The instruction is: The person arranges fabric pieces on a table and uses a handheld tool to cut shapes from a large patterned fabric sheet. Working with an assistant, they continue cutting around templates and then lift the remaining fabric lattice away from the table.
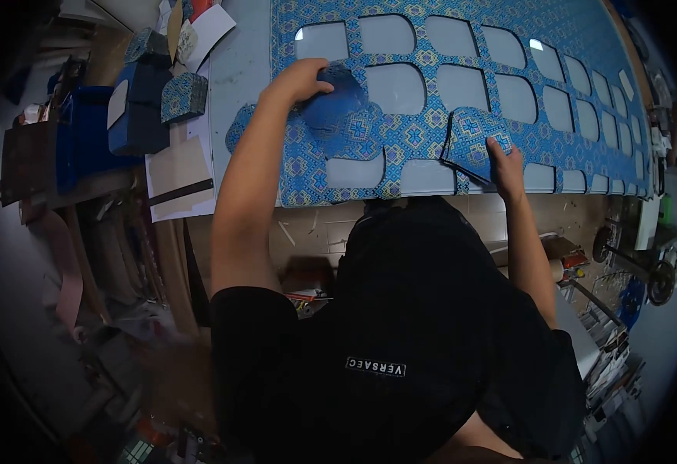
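Note:
Blue patterned fabric [400,58] covers the table, with rows of round-cornered openings cut through it. At the far left of the cloth, my left hand [305,80] has its fingers closed on the edge of a blue fabric piece [337,100], which is smeared by motion. That piece overlaps other patterned pieces lying there. Over the near edge of the table, my right hand [506,166] grips a stack of cut fabric pieces [474,139], thumb on top and fingers hidden beneath. The stack has a rounded outline and dark lower edges.
Stacks of cut blue pieces [182,97] stand to the left, by a blue chair [83,139]. Paper sheets and a dark strip [181,192] lie at the table's left end. A weight-like bar with round ends [632,259] is at the right, beyond the table.

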The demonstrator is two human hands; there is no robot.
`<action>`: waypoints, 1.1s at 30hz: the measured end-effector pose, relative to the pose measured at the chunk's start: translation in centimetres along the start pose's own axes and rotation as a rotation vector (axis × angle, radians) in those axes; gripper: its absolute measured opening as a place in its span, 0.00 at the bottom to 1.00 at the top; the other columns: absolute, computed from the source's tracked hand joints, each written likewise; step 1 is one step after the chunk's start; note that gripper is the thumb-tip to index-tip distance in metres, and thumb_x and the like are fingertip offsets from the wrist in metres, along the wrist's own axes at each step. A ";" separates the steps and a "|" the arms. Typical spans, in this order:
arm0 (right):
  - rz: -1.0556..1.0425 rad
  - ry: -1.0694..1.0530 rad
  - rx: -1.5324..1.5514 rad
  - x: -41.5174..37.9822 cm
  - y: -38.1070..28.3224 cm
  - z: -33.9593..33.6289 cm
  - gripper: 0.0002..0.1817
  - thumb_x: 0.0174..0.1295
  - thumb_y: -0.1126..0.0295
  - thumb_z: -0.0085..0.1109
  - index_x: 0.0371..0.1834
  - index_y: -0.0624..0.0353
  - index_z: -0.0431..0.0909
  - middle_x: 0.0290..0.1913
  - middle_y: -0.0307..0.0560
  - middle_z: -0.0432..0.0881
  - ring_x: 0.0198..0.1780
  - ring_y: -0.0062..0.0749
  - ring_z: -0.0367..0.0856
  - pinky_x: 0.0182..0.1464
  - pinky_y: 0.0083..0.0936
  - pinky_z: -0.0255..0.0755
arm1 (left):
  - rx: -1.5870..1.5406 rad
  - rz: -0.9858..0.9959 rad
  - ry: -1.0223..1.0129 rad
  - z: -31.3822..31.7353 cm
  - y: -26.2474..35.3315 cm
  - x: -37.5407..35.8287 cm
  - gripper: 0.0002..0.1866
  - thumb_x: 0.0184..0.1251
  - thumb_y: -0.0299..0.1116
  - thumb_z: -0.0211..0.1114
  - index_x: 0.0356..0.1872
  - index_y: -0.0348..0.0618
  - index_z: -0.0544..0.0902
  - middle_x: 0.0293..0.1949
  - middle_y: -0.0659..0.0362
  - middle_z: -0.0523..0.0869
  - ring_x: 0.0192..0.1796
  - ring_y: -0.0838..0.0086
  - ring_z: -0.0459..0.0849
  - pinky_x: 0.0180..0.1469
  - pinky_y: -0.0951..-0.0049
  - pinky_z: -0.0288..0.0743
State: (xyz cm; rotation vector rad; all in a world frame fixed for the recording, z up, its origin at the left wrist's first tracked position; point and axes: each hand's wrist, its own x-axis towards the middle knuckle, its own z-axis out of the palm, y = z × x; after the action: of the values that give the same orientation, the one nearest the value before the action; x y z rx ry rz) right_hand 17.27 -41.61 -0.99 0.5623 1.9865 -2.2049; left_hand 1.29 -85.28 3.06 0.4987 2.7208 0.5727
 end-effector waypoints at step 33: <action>0.021 -0.021 -0.061 0.1 -0.5 -0.6 0.17 0.68 0.63 0.62 0.51 0.66 0.75 0.43 0.43 0.83 0.42 0.23 0.80 0.47 0.21 0.76 | -1.763 -0.611 0.798 12.0 8.2 -14.3 0.17 0.71 0.20 0.58 0.59 0.33 0.69 0.56 0.48 0.79 0.59 0.59 0.80 0.60 0.55 0.78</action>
State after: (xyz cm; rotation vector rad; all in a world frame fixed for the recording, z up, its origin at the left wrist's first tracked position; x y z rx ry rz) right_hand 17.13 -40.98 -0.55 0.5472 2.0199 -2.1214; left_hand 20.67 -79.97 -0.46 -1.0885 1.4707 2.6873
